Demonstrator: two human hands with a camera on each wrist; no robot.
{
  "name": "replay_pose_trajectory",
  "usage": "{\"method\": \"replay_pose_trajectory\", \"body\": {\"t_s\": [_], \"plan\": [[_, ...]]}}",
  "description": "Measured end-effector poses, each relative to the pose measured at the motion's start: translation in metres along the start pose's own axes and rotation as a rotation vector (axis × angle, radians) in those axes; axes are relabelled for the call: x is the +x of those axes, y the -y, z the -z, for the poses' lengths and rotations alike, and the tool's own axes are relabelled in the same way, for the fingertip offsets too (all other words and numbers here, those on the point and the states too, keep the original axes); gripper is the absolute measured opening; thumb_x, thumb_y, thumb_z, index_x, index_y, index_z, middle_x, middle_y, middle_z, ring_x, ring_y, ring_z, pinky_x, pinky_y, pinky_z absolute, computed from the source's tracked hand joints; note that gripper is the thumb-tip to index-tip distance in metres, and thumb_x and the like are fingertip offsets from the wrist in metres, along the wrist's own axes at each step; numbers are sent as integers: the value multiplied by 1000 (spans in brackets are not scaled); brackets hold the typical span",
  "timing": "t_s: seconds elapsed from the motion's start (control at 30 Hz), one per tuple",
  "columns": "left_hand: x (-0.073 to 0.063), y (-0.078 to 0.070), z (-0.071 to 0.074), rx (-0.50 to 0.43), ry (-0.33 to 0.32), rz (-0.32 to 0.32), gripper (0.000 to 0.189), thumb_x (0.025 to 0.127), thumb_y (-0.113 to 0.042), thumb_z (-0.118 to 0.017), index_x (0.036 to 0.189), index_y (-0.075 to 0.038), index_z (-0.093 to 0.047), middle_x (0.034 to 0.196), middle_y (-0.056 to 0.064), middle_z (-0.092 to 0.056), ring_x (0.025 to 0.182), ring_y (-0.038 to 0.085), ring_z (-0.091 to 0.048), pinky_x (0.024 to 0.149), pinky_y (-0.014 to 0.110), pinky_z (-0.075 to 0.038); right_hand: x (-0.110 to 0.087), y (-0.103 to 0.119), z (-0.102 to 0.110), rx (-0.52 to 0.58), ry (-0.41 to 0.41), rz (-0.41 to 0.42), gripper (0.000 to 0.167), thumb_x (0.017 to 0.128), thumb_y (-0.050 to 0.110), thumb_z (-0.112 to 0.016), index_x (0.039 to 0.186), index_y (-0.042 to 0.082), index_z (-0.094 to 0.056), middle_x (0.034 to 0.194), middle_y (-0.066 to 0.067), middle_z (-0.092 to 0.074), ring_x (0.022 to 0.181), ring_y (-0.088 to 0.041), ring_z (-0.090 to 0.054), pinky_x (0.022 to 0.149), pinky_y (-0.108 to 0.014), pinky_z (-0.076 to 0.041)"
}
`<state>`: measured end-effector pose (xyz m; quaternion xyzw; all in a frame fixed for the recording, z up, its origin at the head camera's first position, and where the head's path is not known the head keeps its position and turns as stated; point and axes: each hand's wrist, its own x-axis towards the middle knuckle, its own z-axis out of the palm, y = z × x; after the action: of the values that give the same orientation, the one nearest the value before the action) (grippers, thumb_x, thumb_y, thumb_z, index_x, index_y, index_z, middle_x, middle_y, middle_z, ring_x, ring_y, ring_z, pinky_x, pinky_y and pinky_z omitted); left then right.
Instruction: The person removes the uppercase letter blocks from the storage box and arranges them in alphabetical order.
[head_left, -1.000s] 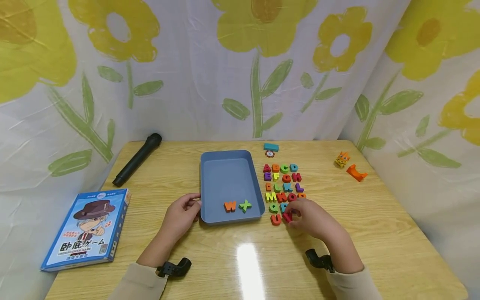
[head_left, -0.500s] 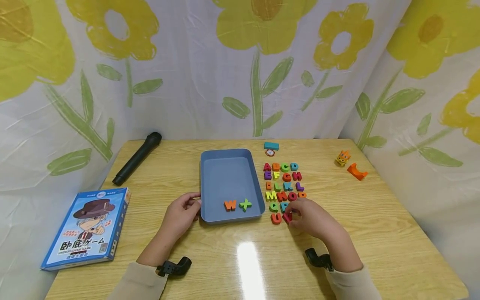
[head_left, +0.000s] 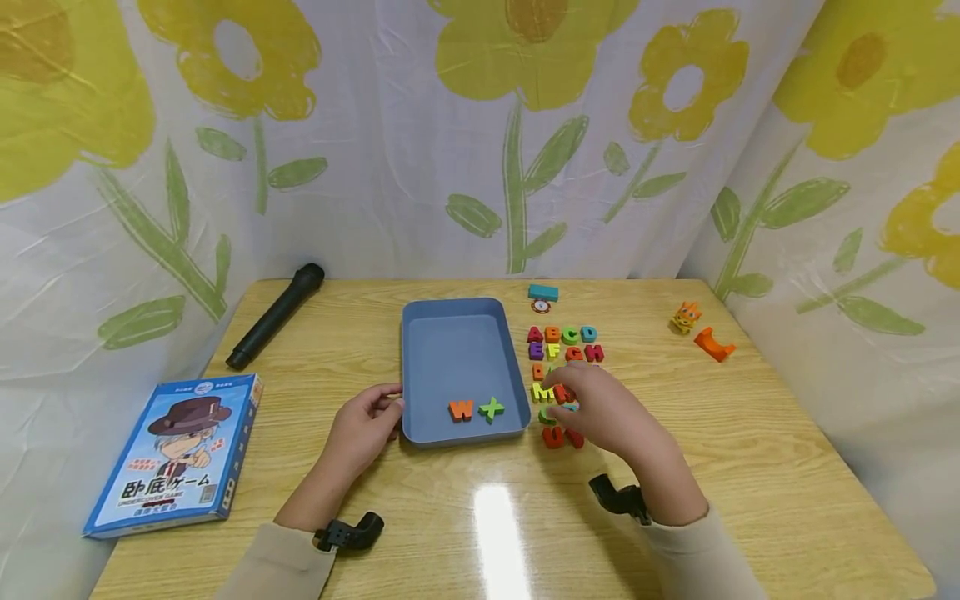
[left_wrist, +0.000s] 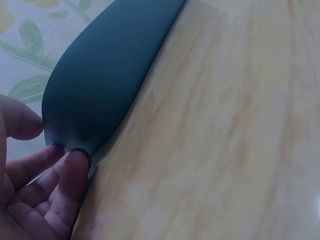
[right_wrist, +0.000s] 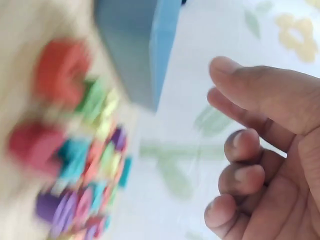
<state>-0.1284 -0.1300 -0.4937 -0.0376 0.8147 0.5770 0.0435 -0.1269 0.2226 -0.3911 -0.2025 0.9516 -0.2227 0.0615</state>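
My left hand (head_left: pixel 366 423) is at the left side of the blue-grey tray (head_left: pixel 461 350). In the left wrist view its thumb and fingers (left_wrist: pixel 76 172) hold the tray's edge. An orange letter W (head_left: pixel 461 410) and a green letter X (head_left: pixel 491 409) lie inside the tray near its front. Over the rows of colourful letters hovers my right hand (head_left: pixel 600 408), its fingers loosely bent with nothing between them in the right wrist view. It covers several letters in the head view. Below it, a red letter V (head_left: pixel 575 438) lies beside a red-orange letter U (head_left: pixel 552 437).
A teal block (head_left: pixel 543 292) and a round chip (head_left: pixel 541 307) lie behind the letters. To the right are a small orange-yellow figure (head_left: pixel 686 317) and an orange curved piece (head_left: pixel 714 344). A black microphone (head_left: pixel 276 317) and a blue game box (head_left: pixel 174 454) occupy the left.
My right hand has let go of the red V beside the U, then risen and moved away and slightly left over the letters. My left hand stays at the tray.
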Motion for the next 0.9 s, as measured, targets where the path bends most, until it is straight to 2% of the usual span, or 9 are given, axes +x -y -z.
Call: {"method": "replay_pose_trajectory", "body": {"t_s": [0.07, 0.2, 0.3, 0.37, 0.6, 0.9], "plan": [[0, 1, 1, -2, -4, 1, 38, 110, -23, -64, 145, -9, -69, 116, 16, -74, 86, 18, -70, 74, 27, -60, 15, 16, -6, -7, 18, 18, 31, 99, 17, -82, 128, 8, -76, 128, -11, -74, 108, -29, -67, 95, -48, -58], [0, 3, 2, -2, -3, -5, 38, 110, -22, -64, 145, -9, -69, 115, 16, -74, 84, 18, -70, 74, 28, -60, 45, 41, -29, -39, 89, 86, 34, 99, 21, -83, 130, 9, -76, 121, -10, -73, 96, -23, -63, 84, -42, -57], [1, 4, 1, -1, -5, -12, 38, 110, -23, -65, 145, -8, -69, 116, 16, -75, 83, 17, -70, 75, 28, -60, 62, 52, -45, -90, 121, 131, 34, 98, 23, -84, 128, 8, -78, 118, -10, -73, 99, -23, -67, 86, -42, -58], [1, 4, 0, 1, -8, -16, 38, 110, -22, -65, 145, -8, -69, 117, 16, -75, 83, 16, -71, 75, 28, -60, 70, 57, -53, -121, 131, 128, 33, 97, 23, -86, 125, 9, -79, 118, -9, -74, 102, -24, -68, 89, -43, -59], [1, 2, -1, 7, 6, -23, 39, 109, -25, -66, 145, -9, -69, 114, 13, -75, 82, 18, -68, 72, 29, -56, 78, 60, -67, -229, 137, 94, 25, 92, 25, -91, 113, 15, -83, 103, -1, -70, 92, -20, -65, 82, -42, -57], [0, 1, 1, 33, -1, -20, 39, 109, -25, -67, 145, -9, -69, 116, 12, -75, 84, 17, -67, 72, 28, -56, 82, 59, -74, -238, 131, 124, 19, 93, 25, -89, 109, 17, -82, 100, 2, -70, 91, -18, -65, 83, -41, -57]]}}
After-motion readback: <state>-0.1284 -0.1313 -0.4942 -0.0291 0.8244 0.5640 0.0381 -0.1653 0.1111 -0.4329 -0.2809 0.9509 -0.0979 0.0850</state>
